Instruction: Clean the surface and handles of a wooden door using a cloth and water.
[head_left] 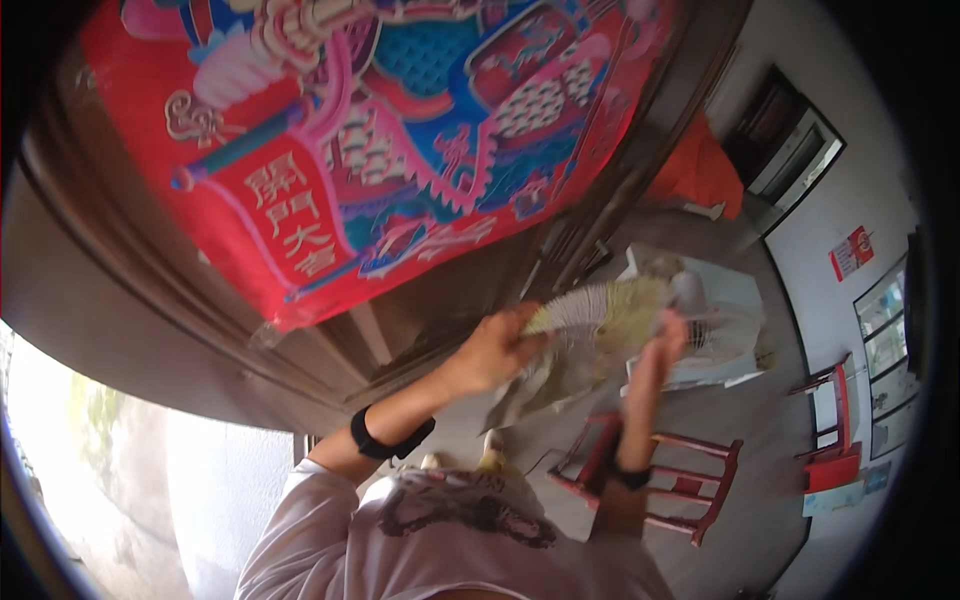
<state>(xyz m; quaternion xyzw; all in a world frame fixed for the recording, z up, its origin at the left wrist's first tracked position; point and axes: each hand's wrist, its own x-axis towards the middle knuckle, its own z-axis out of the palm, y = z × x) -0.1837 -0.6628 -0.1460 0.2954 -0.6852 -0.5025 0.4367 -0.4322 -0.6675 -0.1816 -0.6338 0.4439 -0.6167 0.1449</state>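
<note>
Between my two hands is stretched a grey and yellow-green ribbed cloth, blurred by motion; its exact kind does not show. My left hand is closed on its left end, and a greyish part of it hangs down below. My right hand is smeared by motion at the cloth's right end, with its fingers apparently pinched on it. Close in front of the left hand stands a dark brown door bearing a red poster with a colourful printed figure.
A reddish wooden chair stands on the floor below my right forearm. Behind the hands is a white box-like piece with things on it. Orange fabric hangs beyond the door's edge. Bright daylight enters at lower left.
</note>
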